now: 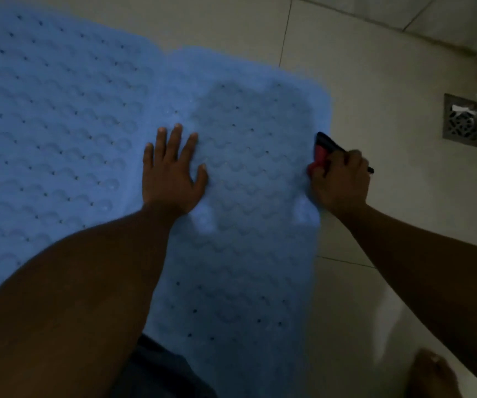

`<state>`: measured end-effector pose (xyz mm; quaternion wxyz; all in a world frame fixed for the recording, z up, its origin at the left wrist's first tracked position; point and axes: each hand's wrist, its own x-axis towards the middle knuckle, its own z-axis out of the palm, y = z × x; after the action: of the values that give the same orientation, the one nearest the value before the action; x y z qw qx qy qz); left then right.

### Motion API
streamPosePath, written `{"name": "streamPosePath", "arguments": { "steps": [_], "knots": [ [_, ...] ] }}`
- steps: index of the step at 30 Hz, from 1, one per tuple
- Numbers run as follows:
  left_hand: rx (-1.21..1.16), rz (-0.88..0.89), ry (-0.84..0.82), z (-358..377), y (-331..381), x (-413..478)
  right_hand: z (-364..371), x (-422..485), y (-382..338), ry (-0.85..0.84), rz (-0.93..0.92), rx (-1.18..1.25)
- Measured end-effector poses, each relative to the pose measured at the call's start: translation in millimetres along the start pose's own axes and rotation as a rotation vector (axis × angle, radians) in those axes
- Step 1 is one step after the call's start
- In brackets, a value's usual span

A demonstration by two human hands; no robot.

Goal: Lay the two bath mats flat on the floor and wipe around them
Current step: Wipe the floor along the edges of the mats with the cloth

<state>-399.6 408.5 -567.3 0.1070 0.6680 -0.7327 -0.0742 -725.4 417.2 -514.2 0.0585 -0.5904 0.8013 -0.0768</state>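
You have two blue perforated rubber bath mats (59, 124) (245, 196), one red-black handled wiper (322, 152), one square metal floor drain (465, 120), two bare hands (171, 173) (339, 179).

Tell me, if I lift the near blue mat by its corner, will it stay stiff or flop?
The near blue mat looks thin and lies close to the floor, so it will probably droop. The drain holes suggest soft rubber, likely light.

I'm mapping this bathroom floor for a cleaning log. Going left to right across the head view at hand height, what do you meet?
Left blue bath mat → left hand, flat on the right blue bath mat → right hand gripping a red and black tool → bare floor tile → metal floor drain.
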Motion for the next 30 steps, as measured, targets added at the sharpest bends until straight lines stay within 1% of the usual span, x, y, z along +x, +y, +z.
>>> {"name": "streamPosePath", "arguments": {
  "steps": [2,5,7,9,12,16,18,20,25,30],
  "knots": [
    [0.001,0.000,0.012,1,1,-1,12,-5,14,0.007,-0.089,0.131],
    [0.015,-0.022,-0.006,0,1,-3,26,-12,32,-0.092,-0.173,0.135],
    [0.044,-0.028,-0.030,-2,3,-4,29,-13,36,-0.130,-0.161,0.111],
    [0.065,-0.081,-0.085,-5,11,-6,34,-11,37,-0.190,-0.120,0.093],
    [0.049,-0.232,-0.197,-8,35,-28,39,-10,40,-0.133,-0.150,0.073],
    [0.049,-0.256,-0.278,-7,95,-129,42,-10,45,-0.156,-0.189,0.055],
    [0.052,-0.350,-0.338,-5,126,-166,42,-9,46,-0.142,-0.195,0.047],
    [0.036,-0.430,-0.382,-5,138,-175,42,-11,46,-0.121,-0.198,0.033],
    [0.033,-0.488,-0.502,-13,138,-165,41,-9,46,-0.127,-0.215,0.073],
    [-0.001,-0.493,-0.489,-13,137,-164,43,-8,49,-0.097,-0.231,0.067]
  ]
}}
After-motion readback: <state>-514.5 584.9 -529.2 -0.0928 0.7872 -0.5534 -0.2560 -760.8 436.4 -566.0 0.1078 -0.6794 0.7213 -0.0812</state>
